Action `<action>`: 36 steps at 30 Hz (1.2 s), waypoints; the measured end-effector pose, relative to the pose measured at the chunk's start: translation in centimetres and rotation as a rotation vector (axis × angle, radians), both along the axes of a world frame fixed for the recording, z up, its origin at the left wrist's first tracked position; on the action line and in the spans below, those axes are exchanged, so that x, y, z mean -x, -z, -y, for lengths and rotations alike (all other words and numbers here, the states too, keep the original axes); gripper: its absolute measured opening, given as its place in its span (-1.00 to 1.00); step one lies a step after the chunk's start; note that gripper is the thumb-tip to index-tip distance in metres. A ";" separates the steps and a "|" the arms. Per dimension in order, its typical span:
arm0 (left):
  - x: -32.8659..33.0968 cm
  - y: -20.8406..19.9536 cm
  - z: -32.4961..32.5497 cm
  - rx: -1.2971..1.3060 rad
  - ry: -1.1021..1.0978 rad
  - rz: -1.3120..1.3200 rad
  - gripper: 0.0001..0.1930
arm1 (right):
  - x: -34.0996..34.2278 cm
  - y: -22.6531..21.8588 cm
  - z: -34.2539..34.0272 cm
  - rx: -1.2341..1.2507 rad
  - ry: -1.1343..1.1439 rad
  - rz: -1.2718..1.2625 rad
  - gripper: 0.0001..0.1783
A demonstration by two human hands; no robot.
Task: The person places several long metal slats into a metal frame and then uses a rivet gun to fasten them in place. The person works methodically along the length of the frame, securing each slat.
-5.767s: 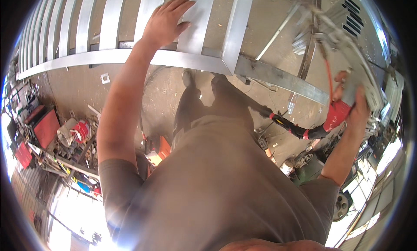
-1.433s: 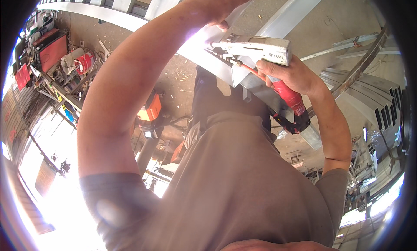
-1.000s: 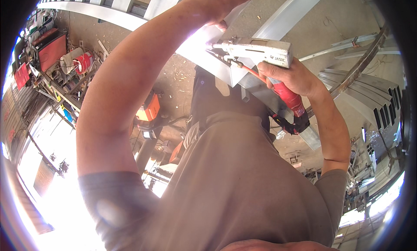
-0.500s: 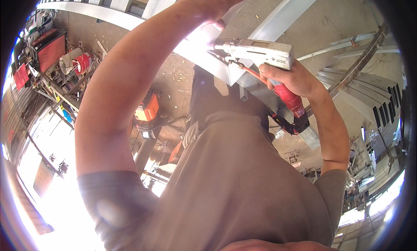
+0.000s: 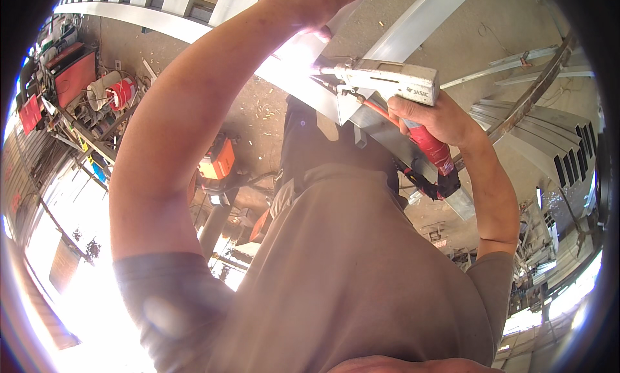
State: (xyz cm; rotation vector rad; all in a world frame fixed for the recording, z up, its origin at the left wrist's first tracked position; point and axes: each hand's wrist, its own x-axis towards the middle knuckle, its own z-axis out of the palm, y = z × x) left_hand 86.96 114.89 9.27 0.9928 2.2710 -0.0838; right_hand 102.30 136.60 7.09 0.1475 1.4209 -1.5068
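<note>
My right hand (image 5: 440, 120) is closed round the red-wrapped grip of a welding gun (image 5: 387, 78) with a pale body. Its nozzle points left into a white glare (image 5: 298, 64) at a joint of silvery metal, and the glare hides the contact point. A flat metal bar (image 5: 314, 96) runs beneath the nozzle. My left arm reaches across the top, and my left hand (image 5: 313, 6) is curled over another metal bar (image 5: 349, 18) beside the glare. A fingertip shows below that hand; some of its fingers are cut off or hidden.
A slatted metal frame (image 5: 152, 19) extends to the upper left. A wide bar (image 5: 420, 24) slants to the upper right. Stacked metal tubes (image 5: 549, 137) lie at right by a curved rail (image 5: 533, 102). An orange machine (image 5: 219, 160) and a cluttered rack with a red bucket (image 5: 121, 92) are at left.
The metal bars and glare sit very slightly farther left in the picture. The gun has tilted or shifted a little in my right hand's grip; both hands keep their holds.
</note>
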 end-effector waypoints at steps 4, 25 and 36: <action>-0.2 -0.1 0.1 -0.030 0.011 -0.012 -0.16 | -0.1 -0.3 -0.2 0.003 0.011 0.000 -0.60; 0.8 3.3 0.8 -0.163 0.439 -0.433 0.12 | -2.3 -1.1 -1.4 -0.015 0.071 0.001 -0.54; 4.8 6.6 12.5 -0.399 -0.452 -0.213 -0.19 | -7.4 -5.6 -4.1 -0.148 0.345 -0.054 -0.66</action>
